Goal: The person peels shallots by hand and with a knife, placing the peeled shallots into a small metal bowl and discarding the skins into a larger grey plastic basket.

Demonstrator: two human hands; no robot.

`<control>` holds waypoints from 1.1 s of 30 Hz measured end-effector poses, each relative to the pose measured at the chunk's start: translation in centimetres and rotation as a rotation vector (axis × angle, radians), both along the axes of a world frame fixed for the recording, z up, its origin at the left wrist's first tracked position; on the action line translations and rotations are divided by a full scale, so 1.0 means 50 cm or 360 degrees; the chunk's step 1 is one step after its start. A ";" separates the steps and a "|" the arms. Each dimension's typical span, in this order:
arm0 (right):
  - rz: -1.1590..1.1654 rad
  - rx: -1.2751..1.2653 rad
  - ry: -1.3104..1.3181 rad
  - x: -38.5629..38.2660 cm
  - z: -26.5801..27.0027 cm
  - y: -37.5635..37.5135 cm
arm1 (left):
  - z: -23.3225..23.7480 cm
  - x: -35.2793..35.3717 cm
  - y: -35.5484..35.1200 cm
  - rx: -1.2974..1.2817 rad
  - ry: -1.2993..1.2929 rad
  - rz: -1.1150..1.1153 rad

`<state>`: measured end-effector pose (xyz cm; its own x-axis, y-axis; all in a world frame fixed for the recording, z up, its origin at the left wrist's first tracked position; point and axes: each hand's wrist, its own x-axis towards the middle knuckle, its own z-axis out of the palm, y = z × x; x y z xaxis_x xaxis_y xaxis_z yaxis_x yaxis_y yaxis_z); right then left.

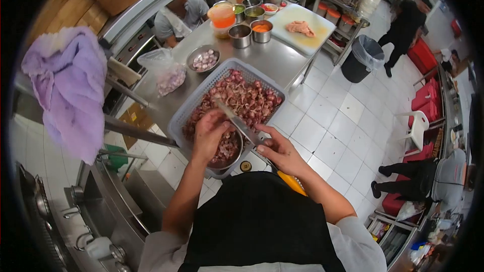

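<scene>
My right hand (278,152) grips a knife (241,125), its blade slanting up and left over the basket. Close to the blade, my left hand (209,135) has its fingers curled; what lies in them, if anything, is too small to make out. Beneath both hands, a grey perforated plastic basket (177,123) holds many small red shallots (252,98). A round metal bowl (241,150) with shallot skins or pieces sits at the basket's near end, partly hidden by my left hand and wrist.
On the steel table (194,88) are a bowl of peeled shallots (204,60), a plastic bag of more (171,78), sauce containers (222,17), and a white cutting board (282,25) with raw meat. A purple towel (68,85) hangs left. A bin (357,65) and co-workers are beyond.
</scene>
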<state>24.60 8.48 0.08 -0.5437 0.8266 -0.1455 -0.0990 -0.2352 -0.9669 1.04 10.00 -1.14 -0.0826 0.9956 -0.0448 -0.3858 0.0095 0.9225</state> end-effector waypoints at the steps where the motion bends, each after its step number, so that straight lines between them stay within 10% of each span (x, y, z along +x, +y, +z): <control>1: 0.0093 0.0025 -0.0021 -0.013 0.020 0.002 | 0.020 0.006 -0.029 -0.0014 0.0066 0.0046; 33: 0.0233 0.0303 0.0284 -0.108 0.082 -0.038 | 0.074 0.029 -0.182 0.0113 -0.0023 0.0308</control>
